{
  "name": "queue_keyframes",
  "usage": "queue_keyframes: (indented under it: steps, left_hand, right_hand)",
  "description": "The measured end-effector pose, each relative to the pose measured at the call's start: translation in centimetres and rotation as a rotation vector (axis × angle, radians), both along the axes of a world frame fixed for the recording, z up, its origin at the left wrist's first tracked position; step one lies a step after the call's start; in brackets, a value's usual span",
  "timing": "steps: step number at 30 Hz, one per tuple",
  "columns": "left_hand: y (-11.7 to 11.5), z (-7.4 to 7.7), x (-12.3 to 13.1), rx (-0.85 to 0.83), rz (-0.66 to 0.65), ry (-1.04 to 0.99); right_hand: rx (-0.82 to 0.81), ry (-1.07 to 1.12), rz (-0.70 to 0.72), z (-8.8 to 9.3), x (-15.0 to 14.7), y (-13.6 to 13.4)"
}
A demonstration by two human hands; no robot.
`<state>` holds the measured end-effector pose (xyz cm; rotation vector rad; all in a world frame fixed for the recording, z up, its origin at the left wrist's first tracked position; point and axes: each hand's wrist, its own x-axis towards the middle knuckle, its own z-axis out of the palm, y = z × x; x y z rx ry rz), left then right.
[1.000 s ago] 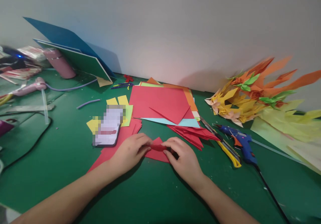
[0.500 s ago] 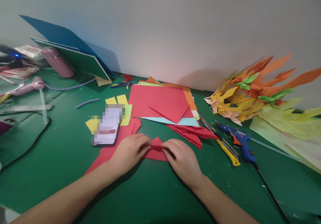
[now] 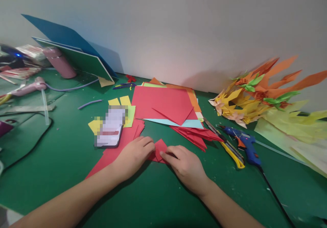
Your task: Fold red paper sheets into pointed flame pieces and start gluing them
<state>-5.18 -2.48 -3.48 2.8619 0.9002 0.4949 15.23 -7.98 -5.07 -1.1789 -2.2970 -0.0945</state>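
A small folded red paper (image 3: 160,148) lies on the green mat (image 3: 158,194) near the front middle. My left hand (image 3: 134,156) rests on its left part with curled fingers pressing it down. My right hand (image 3: 185,165) presses the paper's right part, its index finger stretched flat along a fold. Both hands meet over the paper and hide most of it. A larger red sheet (image 3: 109,154) lies under my left hand and wrist.
A phone (image 3: 110,130) lies on yellow paper scraps left of my hands. Behind is a stack of coloured sheets (image 3: 166,103), folded red triangles (image 3: 196,136), a yellow utility knife (image 3: 231,151) and a blue glue gun (image 3: 245,144). Paper flowers (image 3: 258,95) lean at the right wall; boards and tools sit far left.
The raised red fold has been pushed down flat. My hands have drawn closer together over the paper, and my right index finger now lies along it.
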Motion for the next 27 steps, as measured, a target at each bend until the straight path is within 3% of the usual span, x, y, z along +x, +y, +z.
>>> queue_keyframes:
  steps: [10,19,27]
  left_hand:
    - [0.5,0.44,-0.96,0.007,-0.111,0.067]
    - [0.23,0.94,-0.59,-0.043,-0.04,0.091]
    - [0.6,0.9,-0.91,-0.013,-0.067,0.081]
  right_hand:
    - [-0.066,-0.009,0.022,0.22,0.05,0.16]
    - [-0.03,-0.059,0.012,-0.28,0.06,0.0]
    - [-0.032,-0.082,0.027,-0.28,0.11,0.08]
